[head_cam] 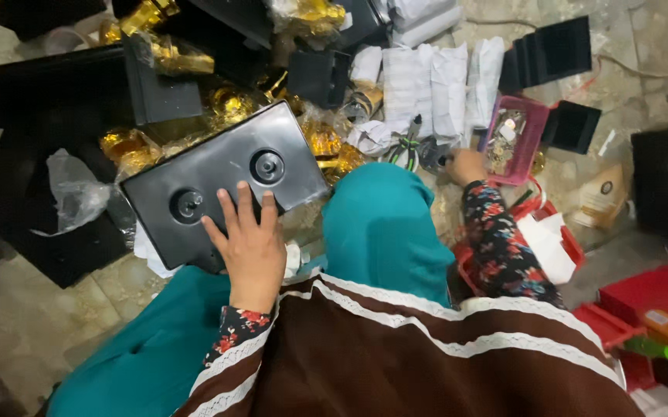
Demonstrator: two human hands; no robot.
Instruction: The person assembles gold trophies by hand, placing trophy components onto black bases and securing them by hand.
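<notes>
You sit on the floor (9, 324) with your knees in teal cloth. Your left hand (250, 245) lies flat on a black rectangular plate (226, 181) propped against your knee, fingers (229, 210) spread to steady it beside its two round bosses. Your right hand (467, 166) reaches forward to the edge of a pink basket (531, 143) of small parts; whether its fingers pinch anything you cannot tell. Gold pieces (229, 104) lie heaped just behind the plate.

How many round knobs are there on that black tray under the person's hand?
2. On the black plastic tray, one round knob sits right of centre, the other further left, just beyond the left hand's fingertips. The hand may hide more.
</notes>
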